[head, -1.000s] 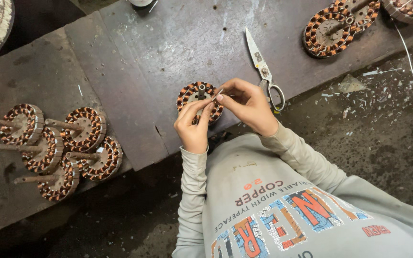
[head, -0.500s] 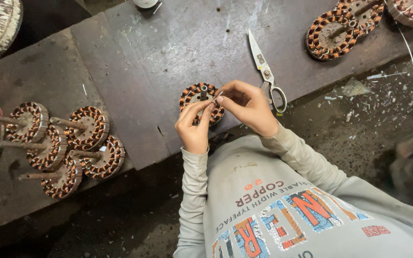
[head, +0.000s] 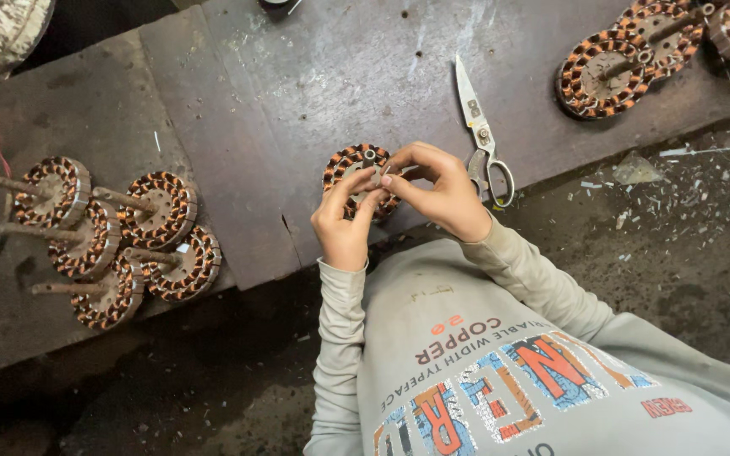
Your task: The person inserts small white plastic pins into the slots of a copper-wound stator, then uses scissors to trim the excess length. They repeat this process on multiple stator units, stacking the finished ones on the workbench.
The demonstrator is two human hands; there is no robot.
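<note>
Scuffed metal tabletop [head: 314, 93]: coil [head: 356, 176] near its front edge, braced by left hand [head: 344, 228], right hand [head: 437, 190] pinching its wire for control; scissors [head: 483, 135] just right.

left hand [head: 344, 226], right hand [head: 439, 192], gripping copper-wound stator [head: 355, 167]

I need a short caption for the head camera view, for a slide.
Both hands, left hand and right hand, work on a copper-wound stator beside scissors on a metal bench.
</note>
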